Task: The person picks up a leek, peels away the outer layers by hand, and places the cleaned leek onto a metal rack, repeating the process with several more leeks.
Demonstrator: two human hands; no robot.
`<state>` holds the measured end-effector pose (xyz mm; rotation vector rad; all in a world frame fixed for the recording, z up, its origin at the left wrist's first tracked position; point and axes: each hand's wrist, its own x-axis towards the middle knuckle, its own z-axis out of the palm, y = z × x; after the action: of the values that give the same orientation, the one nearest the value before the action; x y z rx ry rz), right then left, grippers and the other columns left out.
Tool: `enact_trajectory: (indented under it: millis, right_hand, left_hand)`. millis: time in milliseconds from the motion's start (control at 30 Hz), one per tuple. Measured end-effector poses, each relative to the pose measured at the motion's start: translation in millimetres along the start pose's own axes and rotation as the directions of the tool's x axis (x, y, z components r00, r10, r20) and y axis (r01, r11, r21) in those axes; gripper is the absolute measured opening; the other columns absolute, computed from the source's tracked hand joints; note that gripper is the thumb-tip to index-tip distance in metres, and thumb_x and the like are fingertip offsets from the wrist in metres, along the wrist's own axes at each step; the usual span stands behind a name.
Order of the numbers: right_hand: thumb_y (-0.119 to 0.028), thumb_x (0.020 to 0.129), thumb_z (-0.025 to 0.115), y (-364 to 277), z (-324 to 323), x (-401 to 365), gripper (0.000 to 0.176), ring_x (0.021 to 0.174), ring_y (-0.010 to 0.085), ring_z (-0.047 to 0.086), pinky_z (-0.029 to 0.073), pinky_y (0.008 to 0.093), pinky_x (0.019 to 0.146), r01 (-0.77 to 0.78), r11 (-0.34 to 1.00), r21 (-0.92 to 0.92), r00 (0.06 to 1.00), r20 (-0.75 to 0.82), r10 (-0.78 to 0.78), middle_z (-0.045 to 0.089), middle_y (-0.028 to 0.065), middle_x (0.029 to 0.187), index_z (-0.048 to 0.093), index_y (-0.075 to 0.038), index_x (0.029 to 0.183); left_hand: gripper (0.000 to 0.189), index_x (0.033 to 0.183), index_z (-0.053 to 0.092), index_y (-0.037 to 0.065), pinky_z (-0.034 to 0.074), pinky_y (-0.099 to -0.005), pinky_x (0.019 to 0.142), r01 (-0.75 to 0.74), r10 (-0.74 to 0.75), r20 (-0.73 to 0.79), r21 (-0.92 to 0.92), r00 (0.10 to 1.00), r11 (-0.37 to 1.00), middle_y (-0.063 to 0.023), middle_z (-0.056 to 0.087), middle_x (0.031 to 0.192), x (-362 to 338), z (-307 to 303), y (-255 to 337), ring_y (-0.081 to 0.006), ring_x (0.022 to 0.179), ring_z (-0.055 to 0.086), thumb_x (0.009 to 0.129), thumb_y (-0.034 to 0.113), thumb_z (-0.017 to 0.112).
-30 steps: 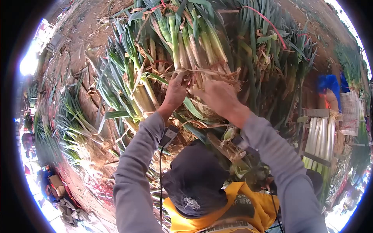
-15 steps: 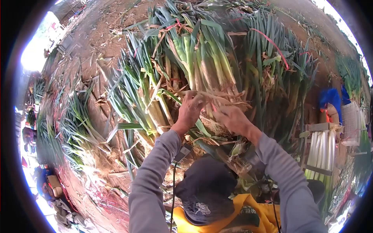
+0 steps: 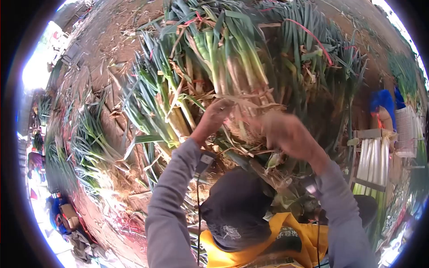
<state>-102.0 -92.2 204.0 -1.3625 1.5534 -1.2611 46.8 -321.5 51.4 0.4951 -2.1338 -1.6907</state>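
Observation:
A bundle of long leeks (image 3: 243, 73), green tops upward and roots downward, lies in front of me. Strips of dry, tan leaf (image 3: 257, 102) cross its pale lower stalks. My left hand (image 3: 217, 117) is at the left side of this bundle, its fingers closed on the dry leaf at the strip's left part. My right hand (image 3: 288, 134) is to the right of the root end, its fingers smeared by motion, so what it holds, if anything, does not show. Another leek bundle (image 3: 172, 105) leans close on the left.
More leeks (image 3: 313, 49) with a red tie (image 3: 313, 38) lie at the upper right. Farther left are loose leeks (image 3: 91, 138) on the brown ground. White trimmed stalks (image 3: 372, 161) sit in a wooden frame on the right. A dark cap (image 3: 237, 210) is below my hands.
My right hand has moved away from the bundle to the right and is blurred. My left hand stays at the bundle's left side. The whole view has shifted slightly.

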Motion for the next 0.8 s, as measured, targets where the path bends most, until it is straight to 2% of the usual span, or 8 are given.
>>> enact_trajectory:
  millis: [33, 100, 200, 300, 533, 600, 733, 800]
  right_hand:
    - [-0.013, 0.098, 0.063, 12, -3, 13, 0.02, 0.08, 0.0321, 0.068, 0.052, 0.0366, 0.072, -0.168, 0.972, 0.163, 0.976, -0.108, 0.187, 0.067, 0.0165, 0.103, 0.066, 0.001, 0.112]
    - [-0.017, 0.101, 0.058, 43, -1, 53, 0.026, 0.095, 0.0342, 0.068, 0.053, 0.0423, 0.086, 0.025, 0.946, -0.322, 0.951, -0.284, -0.122, 0.065, 0.0174, 0.11, 0.065, -0.002, 0.12]
    - [-0.019, 0.102, 0.054, 91, 13, 89, 0.029, 0.103, 0.0361, 0.066, 0.05, 0.0505, 0.095, 0.016, 0.846, -0.533, 0.968, -0.204, -0.147, 0.062, 0.0158, 0.11, 0.063, -0.004, 0.126]
    - [-0.033, 0.096, 0.063, 82, 12, 98, 0.028, 0.096, 0.0371, 0.066, 0.051, 0.0487, 0.083, 0.095, 0.393, -0.915, 0.983, 0.149, 0.11, 0.06, 0.0128, 0.104, 0.067, -0.01, 0.11]
    - [-0.037, 0.096, 0.063, 81, -83, 18, 0.032, 0.095, 0.0385, 0.065, 0.05, 0.0484, 0.081, 0.061, 0.54, -0.839, 0.964, 0.19, 0.185, 0.064, 0.0144, 0.101, 0.065, -0.008, 0.109]
    - [-0.041, 0.097, 0.064, 82, -97, -17, 0.035, 0.094, 0.0374, 0.067, 0.052, 0.0448, 0.079, -0.103, 0.66, -0.745, 0.964, 0.09, 0.251, 0.067, 0.0166, 0.093, 0.064, -0.007, 0.105]
    - [-0.043, 0.09, 0.072, 62, -73, -65, 0.047, 0.098, 0.0394, 0.067, 0.054, 0.0477, 0.079, -0.136, 0.569, -0.811, 0.809, 0.24, 0.537, 0.067, 0.0196, 0.103, 0.062, -0.006, 0.118]
    - [-0.042, 0.091, 0.071, 68, -62, -101, 0.056, 0.096, 0.0401, 0.067, 0.054, 0.0472, 0.08, -0.041, 0.65, -0.758, 0.878, 0.283, 0.385, 0.065, 0.0207, 0.111, 0.057, -0.008, 0.134]
  left_hand:
    - [0.012, 0.107, 0.065, 0.002, 0.051, -0.0279, 0.076, 0.072, -0.072, 0.009, -0.011, 0.997, 0.997, -0.0035, 0.062, 0.102, -5, -6, -4, -0.014, 0.089, 0.06, 0.103, 0.013, 0.061]
    - [0.016, 0.108, 0.064, 0.002, 0.05, -0.027, 0.075, 0.219, -0.221, 0.025, -0.285, 0.975, 0.933, -0.0017, 0.061, 0.095, -19, -11, -4, -0.0123, 0.086, 0.059, 0.104, 0.018, 0.063]
    - [0.016, 0.107, 0.064, 0.003, 0.05, -0.0268, 0.074, 0.247, -0.26, 0.01, -0.341, 0.966, 0.907, -0.0007, 0.061, 0.091, -31, -20, 21, -0.0107, 0.082, 0.058, 0.104, 0.019, 0.062]
    - [0.017, 0.106, 0.065, 0.004, 0.049, -0.0259, 0.073, 0.304, -0.325, -0.025, -0.293, 0.946, 0.907, 0.0013, 0.062, 0.09, -44, -26, 33, -0.009, 0.08, 0.057, 0.104, 0.02, 0.063]
    - [0.016, 0.106, 0.065, 0.007, 0.05, -0.0236, 0.072, 0.423, -0.42, 0.058, -0.062, 0.906, 0.904, 0.0026, 0.062, 0.09, -70, -36, 33, -0.0069, 0.081, 0.056, 0.103, 0.022, 0.066]
    - [0.015, 0.107, 0.065, 0.006, 0.051, -0.0256, 0.071, 0.346, -0.363, -0.023, -0.251, 0.932, 0.904, 0.0015, 0.063, 0.089, -85, -39, 33, -0.008, 0.079, 0.057, 0.103, 0.021, 0.065]
    - [0.019, 0.095, 0.062, 0.008, 0.049, -0.0247, 0.067, 0.119, -0.225, -0.163, -0.492, 0.961, 0.862, 0.0003, 0.059, 0.082, -101, -50, 80, -0.0088, 0.072, 0.053, 0.105, 0.023, 0.059]
    - [0.018, 0.093, 0.059, 0.009, 0.045, -0.0241, 0.067, 0.004, -0.207, -0.357, -0.495, 0.911, 0.869, 0.0004, 0.053, 0.079, -105, -59, 150, -0.0097, 0.069, 0.049, 0.106, 0.023, 0.057]
